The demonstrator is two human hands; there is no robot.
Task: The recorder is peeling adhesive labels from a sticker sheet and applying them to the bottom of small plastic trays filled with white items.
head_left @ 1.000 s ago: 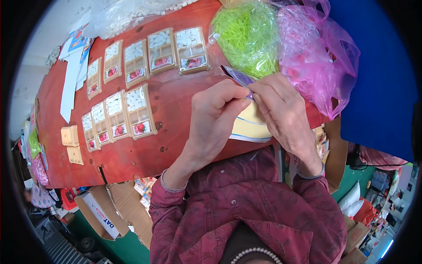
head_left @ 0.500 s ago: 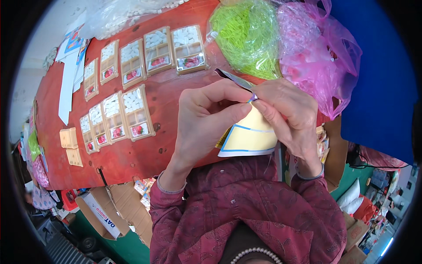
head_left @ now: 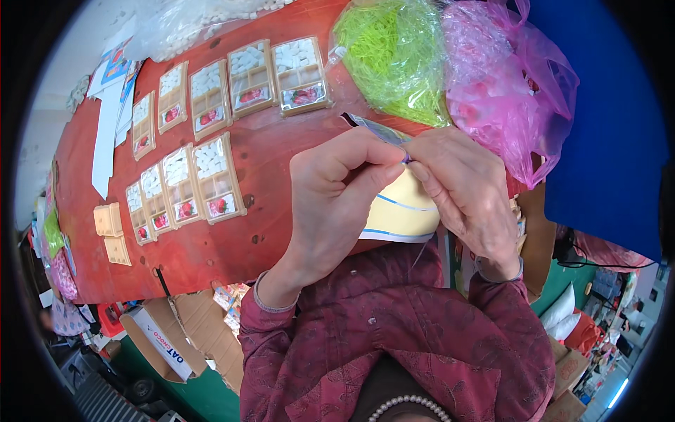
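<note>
We see our red desk w/ 9 beige trays in 2 rows, holding white pcs & red-pic cards; 2 sm. beige boxes; white paper strips; clear plastic bag; green bag touching pink bag.

Both hands pinch a blue-lined yellow sheet beside trays on a red table

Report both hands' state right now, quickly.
Left hand: closed, pinching the yellow-and-blue printed sheet.
Right hand: closed, pinching the same printed sheet close beside the left.
</note>
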